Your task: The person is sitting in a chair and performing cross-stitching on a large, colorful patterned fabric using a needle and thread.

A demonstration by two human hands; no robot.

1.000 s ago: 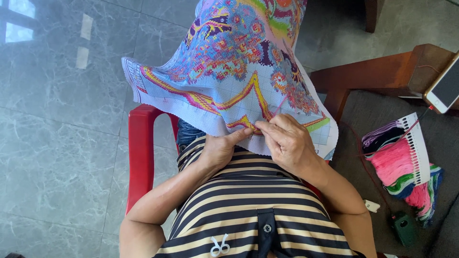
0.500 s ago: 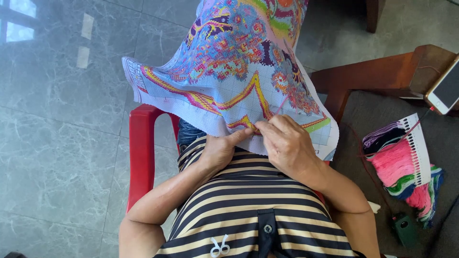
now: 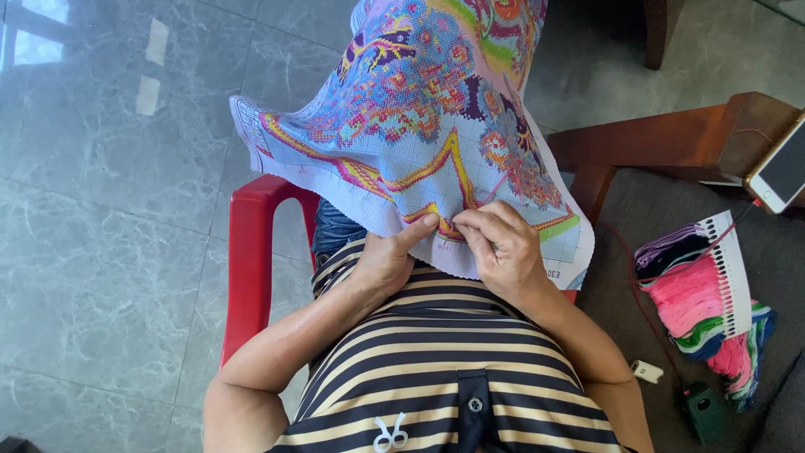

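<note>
The left hand (image 3: 387, 260) pinches the near hem of the cross-stitch canvas (image 3: 419, 126) taut over the lap, while the right hand (image 3: 501, 252), fingers closed together, apparently on a needle, works just beside it.

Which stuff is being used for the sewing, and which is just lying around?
In use: cloth, left hand, right hand, both pinching the cloth's near edge.

Lying about: thread card, phone, scissors hanging on the shirt, red chair.
</note>
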